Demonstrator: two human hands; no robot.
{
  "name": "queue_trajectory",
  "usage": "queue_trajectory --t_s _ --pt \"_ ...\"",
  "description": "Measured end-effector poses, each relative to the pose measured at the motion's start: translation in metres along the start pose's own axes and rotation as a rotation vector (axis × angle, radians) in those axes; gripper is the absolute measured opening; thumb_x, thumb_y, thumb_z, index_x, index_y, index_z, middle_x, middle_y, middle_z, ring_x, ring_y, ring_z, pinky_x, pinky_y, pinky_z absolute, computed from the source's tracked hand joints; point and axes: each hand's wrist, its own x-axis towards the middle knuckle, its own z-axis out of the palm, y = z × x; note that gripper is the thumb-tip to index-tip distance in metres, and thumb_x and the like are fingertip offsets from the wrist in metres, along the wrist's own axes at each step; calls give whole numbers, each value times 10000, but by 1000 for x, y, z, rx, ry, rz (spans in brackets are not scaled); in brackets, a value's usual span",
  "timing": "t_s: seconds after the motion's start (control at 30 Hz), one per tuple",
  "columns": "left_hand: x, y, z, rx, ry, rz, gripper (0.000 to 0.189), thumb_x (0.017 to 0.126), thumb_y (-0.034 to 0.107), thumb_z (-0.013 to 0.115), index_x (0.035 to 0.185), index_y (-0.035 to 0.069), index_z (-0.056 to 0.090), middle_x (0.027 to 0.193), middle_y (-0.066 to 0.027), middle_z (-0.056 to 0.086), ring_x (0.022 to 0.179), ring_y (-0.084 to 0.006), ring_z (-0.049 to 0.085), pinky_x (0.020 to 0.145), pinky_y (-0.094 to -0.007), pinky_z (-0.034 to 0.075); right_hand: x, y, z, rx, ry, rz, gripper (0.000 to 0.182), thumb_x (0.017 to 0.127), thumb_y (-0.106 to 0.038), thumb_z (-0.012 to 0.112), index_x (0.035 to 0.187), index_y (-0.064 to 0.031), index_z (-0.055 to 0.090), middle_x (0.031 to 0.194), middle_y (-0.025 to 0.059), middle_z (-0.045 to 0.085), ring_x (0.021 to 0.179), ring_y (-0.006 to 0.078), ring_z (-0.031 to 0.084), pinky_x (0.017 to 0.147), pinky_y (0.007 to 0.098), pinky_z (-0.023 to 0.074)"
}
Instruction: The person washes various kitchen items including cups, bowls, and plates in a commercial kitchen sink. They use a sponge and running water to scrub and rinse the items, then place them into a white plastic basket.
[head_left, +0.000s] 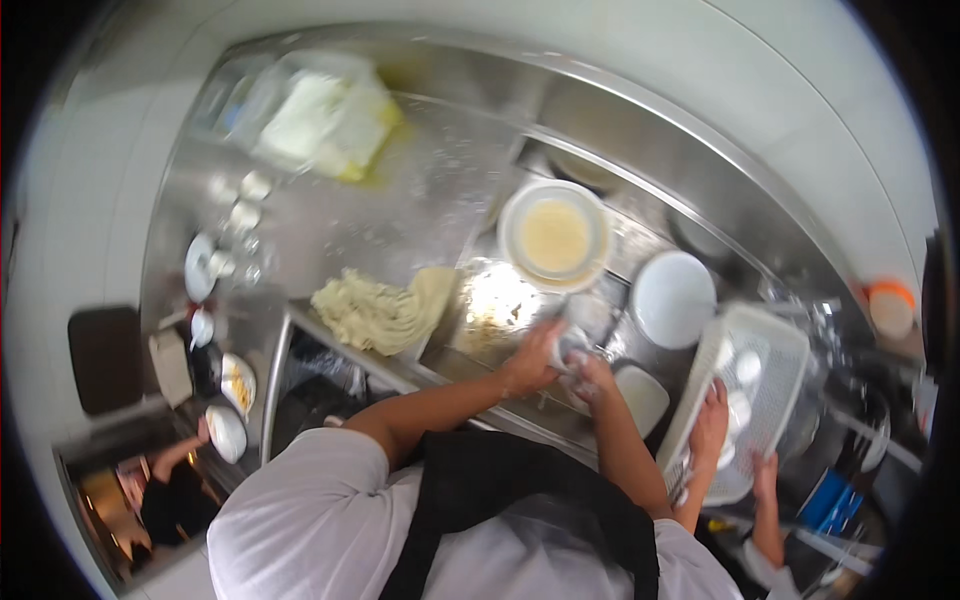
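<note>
Over the metal sink basin, my left hand (534, 358) grips a small white cup (567, 346), blurred by motion. My right hand (589, 376), with suds on its fingers, is at the cup's other side and seems to hold something against it; what that is, I cannot tell. Above the hands stands a white round tub (555, 234) with cloudy yellowish liquid. A white round bowl or lid (673, 299) lies to the right, and a pale squarish container (640, 399) is just right of my right hand. A crumpled cream cloth (382, 309) lies over the sink's left edge.
At the right, a co-worker's hands (709, 424) are at a white perforated basket (780, 390) holding several white dishes. A clear plastic bag (322, 124) lies at the upper left. Small cups, a saucer (200, 268) and glasses stand at the left. Another person's hand holds a white bowl (226, 433) at the lower left.
</note>
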Motion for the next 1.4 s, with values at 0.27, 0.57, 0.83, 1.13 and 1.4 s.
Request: queue_trajectory --t_s 0.27,0.57,0.83,1.13,1.4 --pt "-27 -25 -203 -7 250 -278 159 841 189 572 915 55 615 817 -116 621 727 -292 605 706 -367 480 61 35 53 -1679 107 -532 518 707 -368 769 1052 -25 592 900 212 646 819 396 622 735 467 491" --pt "-187 -262 -436 185 1673 -1143 849 636 293 835 1261 -83 400 1200 -249 470 1139 -364 455 983 -422 360 -29 -197 449 -1407 -36 -1565 366 673 63 498 1034 22 546 927 194 559 831 345 566 758 421 459" --pt "-195 -313 -472 -282 1432 -430 759 676 133 792 1287 -14 366 1189 -149 492 1134 -255 482 990 -372 386 188 -236 614 -2448 -255 -787 191 714 -80 605 864 11 683 994 228 654 917 367 635 810 418 499" --pt "-88 -106 -441 -1145 -166 -613 592 760 75 694 1277 34 409 1021 -87 569 913 -170 583 757 -292 524 -21 -186 444 -687 -143 -1068 482 788 -107 663 1236 -43 495 953 95 651 845 181 636 735 314 507" --pt "6 -2 -246 -364 -515 -119 733 613 103 808 1244 4 449 1108 -92 585 1080 -185 551 892 -312 464 -87 -56 231 -1409 -152 -1118 632 632 24 582 1249 -64 477 1203 188 556 1078 394 545 928 462 435"
